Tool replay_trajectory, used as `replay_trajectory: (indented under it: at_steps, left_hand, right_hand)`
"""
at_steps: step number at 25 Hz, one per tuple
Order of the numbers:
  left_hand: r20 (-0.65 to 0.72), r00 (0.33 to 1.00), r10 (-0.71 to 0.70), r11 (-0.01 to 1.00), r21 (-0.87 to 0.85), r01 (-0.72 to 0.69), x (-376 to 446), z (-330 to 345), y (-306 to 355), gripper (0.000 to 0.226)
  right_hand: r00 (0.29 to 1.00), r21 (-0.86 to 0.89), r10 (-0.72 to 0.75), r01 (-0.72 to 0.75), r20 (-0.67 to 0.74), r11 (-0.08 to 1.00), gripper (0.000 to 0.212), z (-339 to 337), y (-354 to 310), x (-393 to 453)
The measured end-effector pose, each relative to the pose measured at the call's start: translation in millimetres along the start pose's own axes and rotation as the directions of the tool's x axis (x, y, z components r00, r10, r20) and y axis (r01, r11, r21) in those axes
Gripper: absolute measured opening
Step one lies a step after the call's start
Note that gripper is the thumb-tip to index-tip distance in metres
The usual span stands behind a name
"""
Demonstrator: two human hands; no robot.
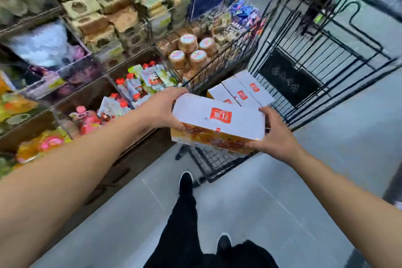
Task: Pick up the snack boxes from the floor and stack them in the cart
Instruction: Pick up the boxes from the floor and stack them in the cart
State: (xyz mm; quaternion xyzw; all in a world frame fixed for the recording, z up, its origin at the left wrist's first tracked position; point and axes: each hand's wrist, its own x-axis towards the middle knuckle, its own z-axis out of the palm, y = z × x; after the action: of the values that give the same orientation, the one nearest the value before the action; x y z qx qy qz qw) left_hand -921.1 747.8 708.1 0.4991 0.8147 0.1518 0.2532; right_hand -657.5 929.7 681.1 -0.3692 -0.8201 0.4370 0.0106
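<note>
Left hand (pixel 162 109) and right hand (pixel 275 135) are gripping opposite ends of one snack box (pixel 217 124), fingers curled, above the cart (pixel 217 161). Three boxes (pixel 241 91) are lying inside.

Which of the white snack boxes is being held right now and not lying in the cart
The nearest snack box, gripped at its ends by the left hand and right hand. The three other boxes lie side by side in the cart.

white-topped snack box (pixel 218 119) held level above three matching boxes (pixel 241 91) lying side by side in black wire cart (pixel 309 54).
</note>
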Motion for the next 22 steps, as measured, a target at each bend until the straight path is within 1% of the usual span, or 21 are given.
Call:
replay_trajectory:
  at_steps: [3,4,6,9,11,13,14,16,19,21,22]
  left_hand:
    - [0.107,0.981,0.161,0.981,0.095,-0.171,77.3,-2.4,-18.1,0.097]
    - [0.146,0.972,0.182,0.971,0.132,-0.201,98.4,-0.1,-24.3,0.095]
    - [0.231,0.945,0.230,0.935,0.217,-0.281,139.0,10.9,-39.6,0.100]
    - [0.341,0.909,0.238,0.868,0.345,-0.357,189.6,35.5,-54.5,0.100]
    - [0.389,0.876,0.287,0.772,0.447,-0.451,219.2,52.3,-57.7,0.091]
    - [0.417,0.835,0.358,0.629,0.553,-0.546,241.1,65.6,-60.5,0.077]
    - [0.431,0.830,0.355,0.581,0.594,-0.557,251.4,72.6,-62.2,0.072]
    - [0.424,0.837,0.345,0.539,0.641,-0.547,270.3,93.3,-69.2,0.061]
    - [0.390,0.841,0.375,0.546,0.640,-0.541,287.3,119.3,-73.8,0.044]
    - [0.387,0.860,0.331,0.558,0.655,-0.509,295.0,130.2,-77.3,0.047]
    - [0.388,0.871,0.302,0.542,0.682,-0.492,297.0,134.7,-80.2,0.051]
  right_hand:
    - [0.997,-0.162,0.051,-0.060,-0.059,0.985,0.100,16.7,10.1,40.8]
    - [0.994,-0.214,0.087,-0.099,-0.062,0.972,0.103,23.3,11.9,50.6]
    - [0.977,-0.300,0.197,-0.214,-0.085,0.930,0.105,38.6,16.4,67.0]
    - [0.945,-0.464,0.303,-0.323,-0.120,0.825,0.099,65.5,24.1,88.3]
    - [0.933,-0.543,0.340,-0.349,-0.122,0.763,0.098,83.2,31.3,105.9]
    - [0.924,-0.597,0.367,-0.353,-0.103,0.721,0.099,99.5,40.6,119.2]
    - [0.919,-0.607,0.381,-0.360,-0.100,0.709,0.100,106.1,47.6,127.0]
    - [0.921,-0.615,0.372,-0.362,-0.119,0.701,0.101,116.8,61.0,142.6]
    - [0.914,-0.626,0.393,-0.368,-0.106,0.687,0.101,126.9,77.0,164.1]
    - [0.904,-0.622,0.421,-0.372,-0.074,0.689,0.104,134.5,84.0,177.4]
    - [0.901,-0.624,0.429,-0.370,-0.062,0.688,0.106,139.5,86.9,183.0]
